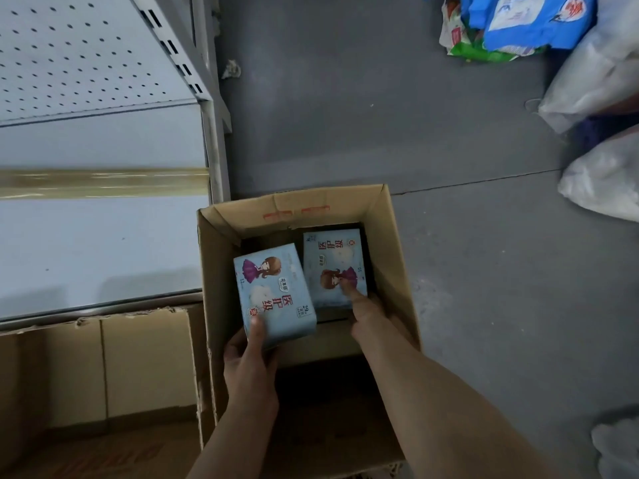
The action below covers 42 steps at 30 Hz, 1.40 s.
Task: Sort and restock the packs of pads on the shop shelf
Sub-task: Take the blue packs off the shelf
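Two light-blue packs of pads with a cartoon girl print are inside an open cardboard box [390, 243] on the floor. My left hand [250, 361] grips the nearer pack [276, 299] by its bottom end, thumb on its face, holding it tilted above the box's near wall. My right hand [368, 314] reaches into the box and holds the bottom edge of the second pack [333, 267], thumb on its face; the fingers are hidden behind it. The shop shelf [96, 243] stands bare on the left.
A second opened cardboard box [103, 368] lies at lower left under the shelf edge. Pale plastic sacks [601, 174] line the right side. Blue and green packaged goods [511, 25] lie on the grey floor at top right. A perforated back panel [79, 53] rises behind the shelf.
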Tool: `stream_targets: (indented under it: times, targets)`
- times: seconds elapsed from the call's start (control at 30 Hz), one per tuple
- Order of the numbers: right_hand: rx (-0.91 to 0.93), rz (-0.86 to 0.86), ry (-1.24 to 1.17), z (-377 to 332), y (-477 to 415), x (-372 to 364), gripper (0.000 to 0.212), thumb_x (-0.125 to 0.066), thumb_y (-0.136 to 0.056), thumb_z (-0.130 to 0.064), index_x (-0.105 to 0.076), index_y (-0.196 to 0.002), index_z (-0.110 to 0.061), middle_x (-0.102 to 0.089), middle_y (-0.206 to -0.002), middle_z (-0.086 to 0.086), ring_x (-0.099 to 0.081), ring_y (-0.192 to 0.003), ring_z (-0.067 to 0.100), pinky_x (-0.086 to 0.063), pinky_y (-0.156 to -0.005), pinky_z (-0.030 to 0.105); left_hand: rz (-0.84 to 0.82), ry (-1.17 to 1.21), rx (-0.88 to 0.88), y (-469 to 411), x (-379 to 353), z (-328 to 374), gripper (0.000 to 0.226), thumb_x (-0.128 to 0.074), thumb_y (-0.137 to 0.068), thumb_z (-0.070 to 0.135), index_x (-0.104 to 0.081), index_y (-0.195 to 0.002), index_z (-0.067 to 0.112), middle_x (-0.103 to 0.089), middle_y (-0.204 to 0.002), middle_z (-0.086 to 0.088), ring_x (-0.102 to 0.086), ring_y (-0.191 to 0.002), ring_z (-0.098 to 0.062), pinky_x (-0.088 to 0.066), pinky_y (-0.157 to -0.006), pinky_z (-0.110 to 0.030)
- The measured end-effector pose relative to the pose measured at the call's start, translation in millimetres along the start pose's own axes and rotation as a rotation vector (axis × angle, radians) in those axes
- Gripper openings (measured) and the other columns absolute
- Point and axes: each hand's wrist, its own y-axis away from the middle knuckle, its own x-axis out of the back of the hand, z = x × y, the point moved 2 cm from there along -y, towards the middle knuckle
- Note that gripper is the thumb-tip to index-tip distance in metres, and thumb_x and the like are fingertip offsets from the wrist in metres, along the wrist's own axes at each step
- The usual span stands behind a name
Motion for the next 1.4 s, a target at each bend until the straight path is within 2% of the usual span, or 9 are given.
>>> stream_targets:
  times: [0.1, 0.23, 0.43, 0.53, 0.73, 1.0, 1.07, 1.17, 1.4]
  targets:
    - [0.024, 0.103, -0.021, -3.7, -3.5, -3.9, 0.06, -0.083, -0.078, -0.046, -0.061, -0.126, -0.018, -0.066, -0.12, 0.005, -0.06, -0.113, 0.029, -0.044, -0.108, 0.049, 0.01, 0.012, 0.022, -20.4, -8.1, -8.2, 0.061, -0.075, -0.081, 0.036, -0.053, -0.135, 0.021, -0.067, -0.122, -0.006, -0.065, -0.111, -0.024, -0.053, -0.097, -0.048]
    - [-0.002, 0.124, -0.1, 3.2, -22.3, -4.9, 0.077, -0.074, -0.079, -0.064, -0.058, -0.137, -0.016, -0.061, -0.134, 0.008, -0.057, -0.122, 0.031, -0.043, -0.111, 0.048, 0.038, -0.013, 0.029, -50.0, -18.2, -10.6, 0.057, -0.075, -0.085, 0.036, -0.053, -0.135, 0.02, -0.066, -0.123, -0.007, -0.066, -0.109, -0.025, -0.053, -0.099, -0.05]
    - [-0.058, 0.08, -0.106, -3.3, -4.4, 0.7, 0.064, -0.071, -0.085, -0.058, -0.061, -0.132, -0.015, -0.064, -0.13, 0.01, -0.059, -0.12, 0.03, -0.043, -0.111, 0.048, 0.027, -0.175, 0.06, -81.2, -35.2, -1.4, 0.059, -0.061, -0.098, 0.039, -0.038, -0.151, 0.027, -0.05, -0.136, -0.002, -0.054, -0.12, -0.025, -0.051, -0.085, -0.034]
    - [0.023, 0.03, 0.061, -12.7, 27.2, 1.9, 0.041, -0.067, -0.093, -0.048, -0.06, -0.121, -0.018, -0.063, -0.123, 0.006, -0.058, -0.117, 0.027, -0.042, -0.111, 0.046, -0.063, -0.236, 0.076, -85.6, -39.5, -4.0, 0.056, -0.065, -0.091, 0.049, -0.047, -0.143, 0.034, -0.06, -0.135, -0.008, -0.06, -0.118, -0.029, -0.05, -0.1, -0.049]
    - [0.266, -0.04, 0.382, -31.7, 116.1, 5.2, 0.046, -0.069, -0.095, -0.028, -0.053, -0.137, -0.02, -0.061, -0.125, 0.002, -0.061, -0.113, 0.022, -0.05, -0.101, 0.038, -0.054, -0.383, -0.052, -9.8, -40.4, 39.9, 0.069, -0.08, -0.081, 0.036, -0.049, -0.142, 0.034, -0.06, -0.13, -0.003, -0.061, -0.114, -0.025, -0.05, -0.101, -0.05]
    - [0.709, 0.002, 0.91, -96.6, 285.5, 5.0, 0.06, -0.074, -0.09, -0.034, -0.044, -0.142, -0.031, -0.062, -0.119, -0.004, -0.062, -0.072, 0.001, -0.046, -0.047, 0.007, -0.11, -0.767, -0.417, 150.4, -27.7, 161.4, 0.057, -0.077, -0.087, 0.023, -0.054, -0.138, 0.024, -0.062, -0.128, 0.002, -0.06, -0.104, -0.015, -0.053, -0.087, -0.035]
    - [0.803, 0.015, 0.99, -115.3, 340.9, 3.5, 0.057, -0.076, -0.089, -0.027, -0.048, -0.139, -0.025, -0.065, -0.113, -0.003, -0.065, -0.068, 0.005, -0.059, -0.061, 0.018, -0.13, -0.865, -0.531, 197.4, -26.6, 193.5, 0.053, -0.076, -0.087, 0.019, -0.055, -0.136, 0.021, -0.061, -0.13, -0.001, -0.061, -0.111, -0.02, -0.048, -0.083, -0.032]
    - [0.949, 0.066, 1.164, -138.2, 424.4, -0.2, 0.069, -0.081, -0.083, -0.028, -0.048, -0.144, -0.026, -0.059, -0.13, 0.004, -0.06, -0.116, 0.023, -0.051, -0.1, 0.039, -0.167, -0.934, -0.644, 262.7, -19.8, 236.8, 0.058, -0.077, -0.085, 0.018, -0.055, -0.138, 0.022, -0.055, -0.136, -0.006, -0.058, -0.12, -0.025, -0.047, -0.085, -0.031]
    - [1.193, 0.04, 1.41, -169.9, 593.9, 3.9, 0.078, -0.084, -0.079, -0.033, -0.046, -0.147, -0.026, -0.055, -0.142, 0.008, -0.05, -0.132, 0.028, -0.043, -0.109, 0.037, -0.204, -0.996, -0.926, 408.5, 17.0, 312.1, 0.06, -0.079, -0.08, 0.015, -0.057, -0.136, 0.025, -0.049, -0.134, -0.009, -0.054, -0.116, -0.025, -0.042, -0.095, -0.027]
